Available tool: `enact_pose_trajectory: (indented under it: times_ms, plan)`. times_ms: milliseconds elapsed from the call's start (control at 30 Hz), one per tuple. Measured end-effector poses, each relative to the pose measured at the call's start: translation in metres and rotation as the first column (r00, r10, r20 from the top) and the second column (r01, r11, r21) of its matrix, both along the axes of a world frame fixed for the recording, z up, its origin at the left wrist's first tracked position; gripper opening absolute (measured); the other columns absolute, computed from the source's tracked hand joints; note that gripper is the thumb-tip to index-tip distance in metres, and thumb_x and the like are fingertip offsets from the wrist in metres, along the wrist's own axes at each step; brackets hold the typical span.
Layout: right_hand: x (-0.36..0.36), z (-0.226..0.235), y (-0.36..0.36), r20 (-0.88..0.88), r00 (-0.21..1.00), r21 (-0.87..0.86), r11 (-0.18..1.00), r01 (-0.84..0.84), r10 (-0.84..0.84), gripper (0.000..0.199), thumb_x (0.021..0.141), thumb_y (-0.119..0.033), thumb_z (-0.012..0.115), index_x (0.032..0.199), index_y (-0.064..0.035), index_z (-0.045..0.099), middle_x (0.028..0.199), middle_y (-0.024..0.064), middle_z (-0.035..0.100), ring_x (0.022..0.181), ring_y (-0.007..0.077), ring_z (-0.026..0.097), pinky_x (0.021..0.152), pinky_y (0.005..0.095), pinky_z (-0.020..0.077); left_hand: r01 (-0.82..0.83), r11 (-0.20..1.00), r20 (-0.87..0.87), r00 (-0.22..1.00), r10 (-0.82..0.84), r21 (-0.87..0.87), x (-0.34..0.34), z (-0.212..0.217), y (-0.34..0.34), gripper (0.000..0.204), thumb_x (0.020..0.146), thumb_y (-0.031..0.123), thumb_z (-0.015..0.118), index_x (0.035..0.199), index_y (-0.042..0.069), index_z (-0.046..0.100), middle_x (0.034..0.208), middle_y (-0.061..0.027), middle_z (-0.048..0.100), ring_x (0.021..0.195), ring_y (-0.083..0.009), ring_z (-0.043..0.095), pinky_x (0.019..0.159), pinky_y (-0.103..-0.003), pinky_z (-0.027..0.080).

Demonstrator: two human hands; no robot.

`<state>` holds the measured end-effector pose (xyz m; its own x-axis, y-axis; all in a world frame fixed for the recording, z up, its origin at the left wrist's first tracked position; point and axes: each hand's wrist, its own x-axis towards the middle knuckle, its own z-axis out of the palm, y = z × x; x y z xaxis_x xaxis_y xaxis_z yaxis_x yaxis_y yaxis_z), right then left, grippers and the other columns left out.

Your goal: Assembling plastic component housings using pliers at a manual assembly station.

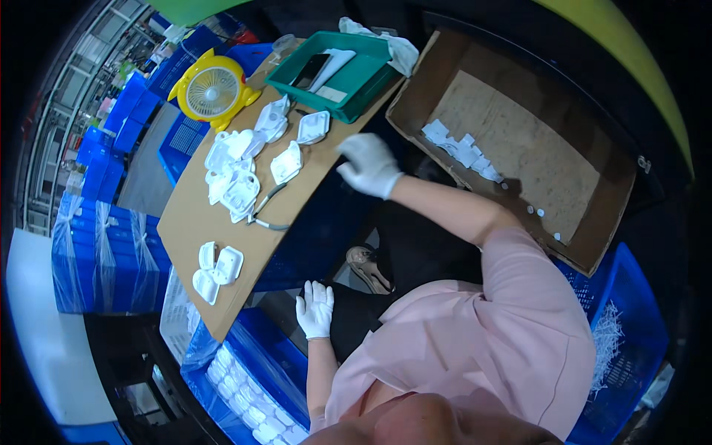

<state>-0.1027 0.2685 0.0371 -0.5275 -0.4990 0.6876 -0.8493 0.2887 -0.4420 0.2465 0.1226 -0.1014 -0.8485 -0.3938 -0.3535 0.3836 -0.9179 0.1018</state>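
Note:
My left hand (315,310), in a white glove, rests by my thigh with its fingers stretched out and nothing in it. My right hand (368,165), gloved too, hangs blurred past the right edge of the brown work board (194,245); whether its fingers hold anything does not show. Nearest to it lie a loose white plastic part (287,163) and a boxy white plastic part (314,127). Farther left is a pile of white plastic parts (233,170). A tool with two curved grey handles (268,211) touches the pile's near side. Closer to me sits a three-lobed white plastic part (217,273).
Behind the pile stand a yellow fan (213,90) and a green tray (354,48) with a phone (311,71). To the right, a cardboard box (534,126) holds white scraps (463,152). Blue crates flank me, one with packed white parts (245,393), another with white strips (608,345).

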Motion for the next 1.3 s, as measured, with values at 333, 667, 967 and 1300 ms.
enact_pose_trajectory:
  times_ms: [333,667,967,1300]
  plan:
    - [-0.115,-0.158,0.286,0.546,0.162,0.729,0.561,0.392,-0.822,0.07,0.071,-0.05,0.064,0.12,-0.0007,0.055,0.122,0.0206,0.056,0.115,0.0323,0.052,0.095,0.0369,0.0427,0.092,0.996,0.078,0.993,-0.091,-0.012,-0.01,0.0,-0.005,0.053,0.086,0.035,0.058,0.129,0.006,0.044,0.125,-0.0173,0.053,0.114,-0.0325,0.052,0.103,-0.056,0.03]
    - [-0.141,-0.206,0.235,0.467,0.336,0.788,0.558,0.262,-0.818,0.087,0.065,-0.057,0.067,0.129,-0.0033,0.045,0.13,0.0222,0.048,0.121,0.0323,0.046,0.102,0.04,0.0367,0.101,0.994,0.192,0.977,-0.09,-0.051,-0.021,0.005,-0.002,0.056,0.086,0.037,0.059,0.13,0.007,0.043,0.126,-0.0157,0.052,0.116,-0.0319,0.05,0.103,-0.056,0.032]
    - [-0.189,-0.201,0.165,0.436,0.418,0.746,0.58,0.327,-0.797,0.09,0.067,-0.048,0.071,0.137,-0.0086,0.03,0.133,0.0184,0.041,0.123,0.0356,0.04,0.099,0.0399,0.0396,0.063,0.998,0.285,0.957,-0.052,-0.028,-0.022,0.006,-0.003,0.057,0.086,0.038,0.058,0.131,0.007,0.042,0.126,-0.0156,0.051,0.115,-0.0337,0.05,0.102,-0.058,0.031]
    - [-0.207,-0.115,0.123,0.356,0.609,0.904,0.426,-0.033,-0.708,0.097,0.069,-0.023,0.073,0.144,-0.0218,0.012,0.142,0.0148,0.024,0.125,0.0366,0.037,0.095,0.0505,0.0416,0.07,0.997,0.302,0.951,-0.074,0.024,-0.031,0.005,-0.003,0.054,0.089,0.039,0.052,0.131,0.006,0.043,0.128,-0.0176,0.05,0.118,-0.0344,0.048,0.102,-0.057,0.031]
